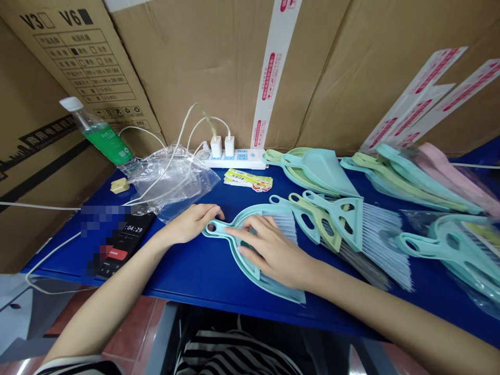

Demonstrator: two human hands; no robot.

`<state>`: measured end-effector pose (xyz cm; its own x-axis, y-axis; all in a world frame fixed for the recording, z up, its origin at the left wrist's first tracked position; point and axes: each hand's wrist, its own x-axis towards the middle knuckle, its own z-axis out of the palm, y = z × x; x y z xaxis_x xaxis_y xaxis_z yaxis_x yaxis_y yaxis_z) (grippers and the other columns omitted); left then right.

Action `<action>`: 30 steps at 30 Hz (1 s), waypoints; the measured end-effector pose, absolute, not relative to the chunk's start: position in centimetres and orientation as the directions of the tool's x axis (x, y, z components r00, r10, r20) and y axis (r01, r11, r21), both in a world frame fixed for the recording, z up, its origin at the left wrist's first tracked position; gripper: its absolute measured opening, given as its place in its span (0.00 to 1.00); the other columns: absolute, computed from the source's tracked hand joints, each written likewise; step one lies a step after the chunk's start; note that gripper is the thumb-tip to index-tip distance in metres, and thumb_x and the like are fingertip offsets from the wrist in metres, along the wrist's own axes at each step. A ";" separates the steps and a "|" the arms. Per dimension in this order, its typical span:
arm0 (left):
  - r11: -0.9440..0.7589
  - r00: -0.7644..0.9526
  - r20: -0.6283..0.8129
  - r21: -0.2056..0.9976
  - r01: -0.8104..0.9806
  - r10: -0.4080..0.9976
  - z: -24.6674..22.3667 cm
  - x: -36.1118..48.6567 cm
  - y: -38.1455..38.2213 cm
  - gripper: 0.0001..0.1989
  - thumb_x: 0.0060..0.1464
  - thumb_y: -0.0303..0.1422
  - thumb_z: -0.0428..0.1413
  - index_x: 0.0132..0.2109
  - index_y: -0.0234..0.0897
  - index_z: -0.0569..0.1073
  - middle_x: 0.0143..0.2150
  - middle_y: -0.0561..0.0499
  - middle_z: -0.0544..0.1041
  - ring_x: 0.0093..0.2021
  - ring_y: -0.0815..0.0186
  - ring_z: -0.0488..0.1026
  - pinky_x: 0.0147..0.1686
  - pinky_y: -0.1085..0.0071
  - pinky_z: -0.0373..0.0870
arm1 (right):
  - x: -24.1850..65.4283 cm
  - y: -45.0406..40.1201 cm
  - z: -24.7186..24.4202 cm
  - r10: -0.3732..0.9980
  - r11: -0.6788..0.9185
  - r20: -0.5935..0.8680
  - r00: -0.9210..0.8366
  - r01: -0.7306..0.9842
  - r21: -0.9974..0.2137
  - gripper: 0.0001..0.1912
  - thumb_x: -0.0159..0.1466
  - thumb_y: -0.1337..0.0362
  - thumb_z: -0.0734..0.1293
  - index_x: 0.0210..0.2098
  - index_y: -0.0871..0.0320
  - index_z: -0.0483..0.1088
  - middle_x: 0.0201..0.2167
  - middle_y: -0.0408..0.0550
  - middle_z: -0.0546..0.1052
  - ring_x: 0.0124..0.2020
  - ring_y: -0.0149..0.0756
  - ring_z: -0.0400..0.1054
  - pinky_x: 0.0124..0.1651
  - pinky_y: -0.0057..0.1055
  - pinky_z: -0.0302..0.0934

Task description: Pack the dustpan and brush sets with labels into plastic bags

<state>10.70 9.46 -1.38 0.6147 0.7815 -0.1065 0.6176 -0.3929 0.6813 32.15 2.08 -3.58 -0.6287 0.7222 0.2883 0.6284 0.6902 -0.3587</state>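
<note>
In the middle of the blue table a light-blue dustpan [250,284] lies with a small matching hand brush [287,226] nested in it, the two handles stacked and pointing left. My left hand [191,224] is at the handle end, fingers curled and pinching the dustpan's looped tip; its fingertips are partly hidden. Over the brush head and handle my right hand [273,252] lies palm down, fingers spread and touching the brush. Right of it, more hand brushes [353,226], blue and green, lie fanned out with grey and pale bristles.
Stacked dustpans [318,169] lie at the back, with more dustpans [422,177] farther right. A bagged dustpan set [449,250] sits at the right. Along the back are a power strip [250,159], labels [248,179] and plastic bags [167,172]. A phone [127,242] and green-labelled bottle [107,143] are left.
</note>
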 end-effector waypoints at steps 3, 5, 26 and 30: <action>-0.397 0.631 -0.120 0.684 0.612 0.766 -1.1 10.6 9.4 0.22 0.63 0.44 0.39 0.38 0.35 0.72 0.28 0.53 0.72 0.29 0.68 0.69 0.33 0.71 0.67 | 32.1 2.0 -3.9 0.718 0.696 0.303 -0.627 0.634 -0.338 0.21 0.70 0.67 0.54 0.60 0.59 0.65 0.41 0.54 0.70 0.45 0.43 0.64 0.47 0.44 0.64; -0.383 0.648 -0.145 0.704 0.598 0.747 -0.9 10.4 9.5 0.21 0.63 0.44 0.40 0.37 0.35 0.72 0.27 0.54 0.70 0.27 0.69 0.68 0.29 0.73 0.67 | 32.4 2.0 -3.7 0.717 0.697 0.311 -0.624 0.634 -0.335 0.22 0.70 0.65 0.55 0.62 0.58 0.63 0.43 0.55 0.70 0.46 0.44 0.65 0.48 0.45 0.65; -0.085 0.761 -0.340 0.885 0.458 0.552 -1.0 9.9 10.0 0.22 0.62 0.43 0.50 0.53 0.31 0.73 0.27 0.56 0.67 0.19 0.76 0.59 0.17 0.80 0.59 | 36.9 1.1 -4.8 0.744 0.645 0.079 -0.664 0.683 -0.343 0.39 0.67 0.48 0.60 0.70 0.57 0.46 0.72 0.61 0.40 0.70 0.54 0.28 0.66 0.61 0.42; -0.102 0.747 -0.333 0.877 0.470 0.576 -1.3 9.8 10.1 0.21 0.61 0.41 0.51 0.55 0.32 0.74 0.26 0.57 0.66 0.19 0.76 0.58 0.17 0.80 0.59 | 36.9 1.1 -4.5 0.728 0.661 0.073 -0.682 0.668 -0.341 0.35 0.68 0.49 0.60 0.69 0.55 0.50 0.72 0.62 0.38 0.70 0.57 0.26 0.65 0.63 0.41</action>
<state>9.79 10.10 -1.35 0.7465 0.5762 -0.3327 0.4696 -0.1022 0.8769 36.87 1.10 -4.54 -0.6820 0.7277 0.0734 0.6685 0.6610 -0.3410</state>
